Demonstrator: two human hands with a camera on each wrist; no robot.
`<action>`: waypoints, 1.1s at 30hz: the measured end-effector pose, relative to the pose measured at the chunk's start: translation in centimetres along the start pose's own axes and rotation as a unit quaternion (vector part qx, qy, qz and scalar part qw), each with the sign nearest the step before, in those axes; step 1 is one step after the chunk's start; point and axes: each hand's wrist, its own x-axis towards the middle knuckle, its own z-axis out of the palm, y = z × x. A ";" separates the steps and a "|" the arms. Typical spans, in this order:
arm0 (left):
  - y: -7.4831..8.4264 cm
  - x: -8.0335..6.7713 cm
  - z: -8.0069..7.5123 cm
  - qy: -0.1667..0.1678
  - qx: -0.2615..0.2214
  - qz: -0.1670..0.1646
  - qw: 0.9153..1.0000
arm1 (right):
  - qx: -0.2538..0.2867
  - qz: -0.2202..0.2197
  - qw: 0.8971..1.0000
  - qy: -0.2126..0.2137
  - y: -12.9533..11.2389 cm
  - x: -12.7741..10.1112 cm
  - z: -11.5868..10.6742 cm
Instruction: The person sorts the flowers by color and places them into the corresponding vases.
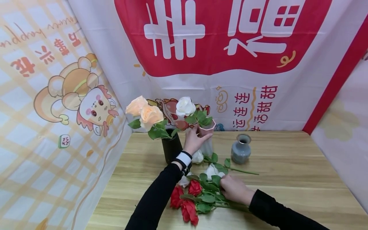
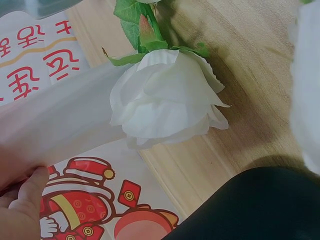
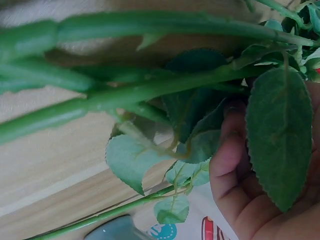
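Note:
My left hand (image 1: 196, 139) grips a white ribbed vase (image 1: 207, 145) with a pink rim, which stands upright on the wooden table (image 1: 287, 179) and holds a white rose (image 1: 185, 106). In the left wrist view my thumb (image 2: 22, 200) presses on the vase wall (image 2: 60, 120), and a white rose (image 2: 167, 100) lies on the table beside it. My right hand (image 1: 231, 188) curls over the green stems (image 1: 230, 206) of a bunch lying on the table, with red roses (image 1: 188, 201) and white roses (image 1: 213, 171). The right wrist view shows my fingers (image 3: 232, 165) among stems (image 3: 125, 95) and leaves.
A black vase (image 1: 171, 149) with peach roses (image 1: 145, 113) stands just left of the white vase. To its right is an empty grey-blue vase (image 1: 241, 149). Printed cloth banners wall the table at the back and on both sides.

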 end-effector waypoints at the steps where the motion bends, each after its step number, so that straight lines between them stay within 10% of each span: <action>1: 0.0 0.0 0.0 -0.001 -0.002 0.000 1.000 | 0.000 0.002 1.000 -0.001 0.0 0.0 0.0; 33: 0.1 0.3 -0.2 -0.015 0.006 -0.008 1.000 | 0.037 0.029 0.999 0.002 -0.1 -2.7 -3.4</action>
